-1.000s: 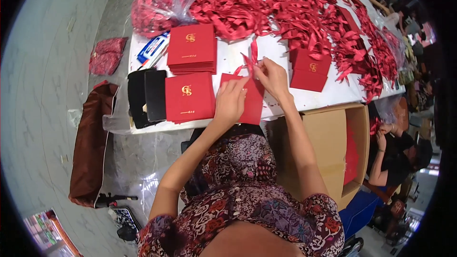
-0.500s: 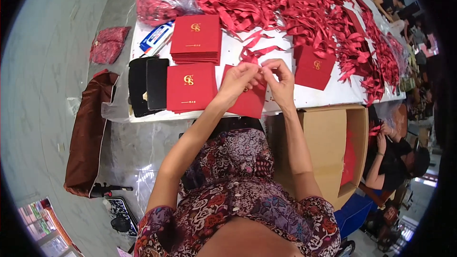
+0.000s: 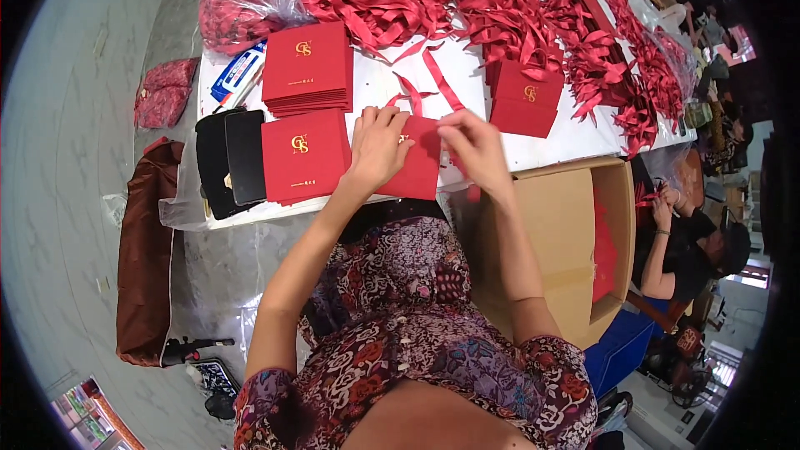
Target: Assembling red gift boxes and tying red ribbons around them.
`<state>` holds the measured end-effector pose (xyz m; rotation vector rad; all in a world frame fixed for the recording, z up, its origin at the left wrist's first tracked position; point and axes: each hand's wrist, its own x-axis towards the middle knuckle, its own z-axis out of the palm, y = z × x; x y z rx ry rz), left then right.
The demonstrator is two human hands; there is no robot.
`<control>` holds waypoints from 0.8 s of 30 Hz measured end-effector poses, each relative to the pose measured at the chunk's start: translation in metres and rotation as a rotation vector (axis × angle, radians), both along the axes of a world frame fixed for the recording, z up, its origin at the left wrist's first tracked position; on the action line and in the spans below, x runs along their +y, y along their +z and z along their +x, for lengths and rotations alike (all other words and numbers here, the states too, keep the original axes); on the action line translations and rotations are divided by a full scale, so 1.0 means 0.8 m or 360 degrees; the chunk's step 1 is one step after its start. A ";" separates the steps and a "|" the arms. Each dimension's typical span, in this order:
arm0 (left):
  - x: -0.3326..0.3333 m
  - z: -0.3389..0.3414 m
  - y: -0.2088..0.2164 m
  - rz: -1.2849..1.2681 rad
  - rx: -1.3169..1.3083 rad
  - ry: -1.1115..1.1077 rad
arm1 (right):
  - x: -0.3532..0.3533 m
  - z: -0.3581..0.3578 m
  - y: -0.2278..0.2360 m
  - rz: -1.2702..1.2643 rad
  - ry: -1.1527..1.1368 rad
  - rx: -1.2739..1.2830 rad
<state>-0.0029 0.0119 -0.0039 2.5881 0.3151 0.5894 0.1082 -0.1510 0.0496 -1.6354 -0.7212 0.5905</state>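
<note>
A flat red packet (image 3: 418,168) with gold print lies at the table's near edge. Resting on its left part is my left hand (image 3: 379,147), fingers stretched out and holding nothing. At its right edge, my right hand (image 3: 477,150) is closed on a red ribbon (image 3: 442,79), which runs from the table up to the fingers. Some red shows blurred beneath that hand. A short looped ribbon (image 3: 412,93) sticks up from the packet's top edge. To the left are two stacks of matching packets, the nearer stack (image 3: 304,177) and the farther stack (image 3: 304,71).
Heaps of red ribbons (image 3: 383,0) cover the far side of the white table (image 3: 521,150). More packets (image 3: 525,100) lie right. Black cases (image 3: 244,158) and a blue-white pack (image 3: 239,73) sit left. A cardboard box (image 3: 542,258) stands at right; a co-worker (image 3: 696,250) is beyond.
My hands have moved apart from above the packet. The left has come down flat onto it; the right has gone right and lower with a ribbon. The view has shifted slightly.
</note>
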 end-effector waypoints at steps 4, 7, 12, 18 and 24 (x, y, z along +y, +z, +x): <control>0.001 0.007 0.004 0.0048 0.0211 -0.0013 | 0.021 0.001 -0.065 -0.0165 -0.0132 -0.0759; 0.005 0.009 0.008 -0.0026 0.0201 -0.0031 | 0.025 -0.001 -0.073 -0.0347 -0.0198 -0.0936; 0.013 0.016 0.003 -0.0318 0.0279 -0.0078 | 0.026 -0.001 -0.071 -0.0284 -0.0099 -0.0670; 0.013 0.018 -0.009 -0.0528 0.0279 -0.0031 | 0.032 -0.009 -0.063 -0.0320 -0.0173 -0.0687; -0.018 0.011 0.003 -0.0397 0.0165 0.0137 | 0.041 -0.015 -0.071 -0.0355 -0.0261 -0.1001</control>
